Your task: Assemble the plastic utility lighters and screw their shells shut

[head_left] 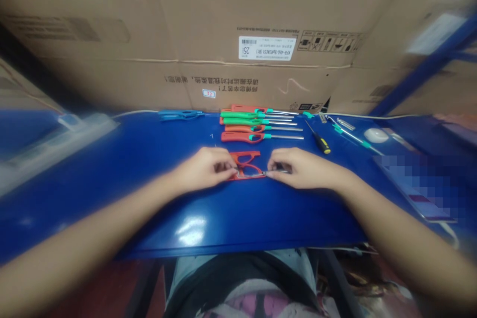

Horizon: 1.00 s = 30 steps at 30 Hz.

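Two red lighter casing halves (pixel 244 158) lie open on the blue table, between my hands. My left hand (pixel 208 168) is closed in a pinch at the left end of the nearer half; whatever its fingertips hold is too small to make out. My right hand (pixel 300 168) pinches a thin metal rod (pixel 285 172), just right of the casing. A thin wire-like piece runs across the nearer half between the two hands. Behind them, several assembled long-nosed lighters (pixel 242 136) in red, orange and green lie in a row, metal tubes pointing right.
A yellow-and-black screwdriver (pixel 321 143) lies right of the lighters. Blue casings (pixel 181 115) are at the back left. Farther right are metal rods with turquoise parts (pixel 352 135), a white round object (pixel 376 135) and a flat device (pixel 413 186) with a cable. Cardboard (pixel 186 35) walls the back.
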{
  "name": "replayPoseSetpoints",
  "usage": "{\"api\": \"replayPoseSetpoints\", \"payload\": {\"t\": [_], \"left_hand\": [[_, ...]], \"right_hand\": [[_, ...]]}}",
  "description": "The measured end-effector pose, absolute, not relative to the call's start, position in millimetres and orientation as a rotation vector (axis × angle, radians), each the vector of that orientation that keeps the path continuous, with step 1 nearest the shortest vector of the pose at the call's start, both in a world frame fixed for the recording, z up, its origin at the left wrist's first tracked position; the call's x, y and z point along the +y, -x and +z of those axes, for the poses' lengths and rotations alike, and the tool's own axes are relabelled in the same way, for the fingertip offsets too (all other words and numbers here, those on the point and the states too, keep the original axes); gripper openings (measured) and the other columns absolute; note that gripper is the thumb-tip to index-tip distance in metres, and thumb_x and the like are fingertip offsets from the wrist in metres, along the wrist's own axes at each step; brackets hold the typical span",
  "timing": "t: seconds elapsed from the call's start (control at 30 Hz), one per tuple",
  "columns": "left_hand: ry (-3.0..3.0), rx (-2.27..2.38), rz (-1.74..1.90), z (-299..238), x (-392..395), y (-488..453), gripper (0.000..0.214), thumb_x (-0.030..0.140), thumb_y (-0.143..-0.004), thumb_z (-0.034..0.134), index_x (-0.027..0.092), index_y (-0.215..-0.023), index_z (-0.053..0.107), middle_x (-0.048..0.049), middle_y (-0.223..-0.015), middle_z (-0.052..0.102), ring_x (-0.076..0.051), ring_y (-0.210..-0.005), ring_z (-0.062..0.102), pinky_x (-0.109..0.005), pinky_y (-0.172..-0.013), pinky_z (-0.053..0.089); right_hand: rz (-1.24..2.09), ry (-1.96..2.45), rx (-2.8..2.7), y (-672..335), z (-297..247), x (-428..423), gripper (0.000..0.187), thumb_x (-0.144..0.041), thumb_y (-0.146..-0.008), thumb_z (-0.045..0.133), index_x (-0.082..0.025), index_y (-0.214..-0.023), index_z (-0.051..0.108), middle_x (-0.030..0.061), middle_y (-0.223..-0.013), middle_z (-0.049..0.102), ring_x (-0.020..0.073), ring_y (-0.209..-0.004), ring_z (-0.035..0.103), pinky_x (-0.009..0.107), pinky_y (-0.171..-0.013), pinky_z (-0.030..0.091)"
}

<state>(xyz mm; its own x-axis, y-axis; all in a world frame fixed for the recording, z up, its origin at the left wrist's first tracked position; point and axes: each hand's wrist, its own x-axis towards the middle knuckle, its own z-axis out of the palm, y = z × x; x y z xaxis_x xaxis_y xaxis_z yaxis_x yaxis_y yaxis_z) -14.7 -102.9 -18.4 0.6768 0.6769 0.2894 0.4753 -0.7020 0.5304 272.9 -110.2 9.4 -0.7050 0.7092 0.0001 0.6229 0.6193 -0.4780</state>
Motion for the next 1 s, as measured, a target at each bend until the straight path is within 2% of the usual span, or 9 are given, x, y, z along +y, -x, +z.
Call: {"api": "replayPoseSetpoints", "payload": {"t": [0.23,0.37,0.5,0.67,0.83,1.0], "left_hand": [[-2.466,0.917,0.662,-17.2,-103.8,14.9,0.008,0.021,-0.088,0.069,0.017,-0.086,0.076,-0.0013,-0.079,0.070,-0.011,-0.066,0.061,-0.022,-0.063,0.047],[-2.491,0.936,0.644,-16.8,-102.3,13.9,0.008,0.020,-0.090,0.068,0.016,-0.086,0.075,-0.0028,-0.082,0.072,-0.013,-0.071,0.065,-0.024,-0.067,0.048],[-2.539,0.940,0.610,-16.8,-100.3,12.5,0.008,0.016,-0.091,0.067,0.015,-0.088,0.074,-0.0041,-0.085,0.072,-0.015,-0.076,0.066,-0.025,-0.071,0.049],[-2.586,0.967,0.609,-16.9,-101.4,12.7,0.008,0.016,-0.091,0.067,0.015,-0.086,0.074,-0.0040,-0.083,0.072,-0.015,-0.073,0.066,-0.025,-0.070,0.049],[-2.618,0.963,0.651,-19.1,-103.6,12.2,0.010,0.016,-0.091,0.065,0.017,-0.086,0.074,-0.0033,-0.083,0.073,-0.015,-0.072,0.066,-0.025,-0.071,0.051],[-2.629,0.969,0.663,-20.7,-104.9,9.8,0.010,0.016,-0.091,0.065,0.017,-0.085,0.073,-0.0027,-0.082,0.074,-0.015,-0.072,0.066,-0.026,-0.071,0.051]], "right_hand": [[0.582,1.222,-2.610,-266.0,-3.1,-104.0,0.015,-0.031,-0.091,0.067,-0.018,-0.082,0.067,0.0026,-0.082,0.069,0.0150,-0.073,0.059,0.026,-0.067,0.037],[0.582,1.352,-2.586,-261.9,-3.6,-103.4,0.023,-0.035,-0.089,0.069,-0.019,-0.074,0.064,0.0003,-0.075,0.068,0.0139,-0.068,0.056,0.025,-0.062,0.033],[0.392,1.355,-2.696,-259.2,-0.6,-104.8,0.025,-0.036,-0.091,0.066,-0.020,-0.074,0.061,-0.0002,-0.074,0.067,0.0145,-0.067,0.054,0.026,-0.062,0.030],[0.276,1.097,-2.772,-264.4,-0.4,-105.6,0.021,-0.037,-0.097,0.057,-0.020,-0.086,0.064,0.0027,-0.086,0.069,0.0155,-0.073,0.059,0.026,-0.062,0.033],[0.199,0.934,-2.772,-261.6,-4.6,-111.6,0.022,-0.036,-0.100,0.052,-0.023,-0.109,0.066,0.0039,-0.110,0.071,0.0153,-0.082,0.065,0.025,-0.063,0.038],[0.141,0.926,-2.749,-247.1,-14.1,-119.6,0.024,-0.039,-0.100,0.053,-0.023,-0.112,0.066,0.0052,-0.114,0.071,0.0153,-0.082,0.065,0.025,-0.059,0.036]]}}
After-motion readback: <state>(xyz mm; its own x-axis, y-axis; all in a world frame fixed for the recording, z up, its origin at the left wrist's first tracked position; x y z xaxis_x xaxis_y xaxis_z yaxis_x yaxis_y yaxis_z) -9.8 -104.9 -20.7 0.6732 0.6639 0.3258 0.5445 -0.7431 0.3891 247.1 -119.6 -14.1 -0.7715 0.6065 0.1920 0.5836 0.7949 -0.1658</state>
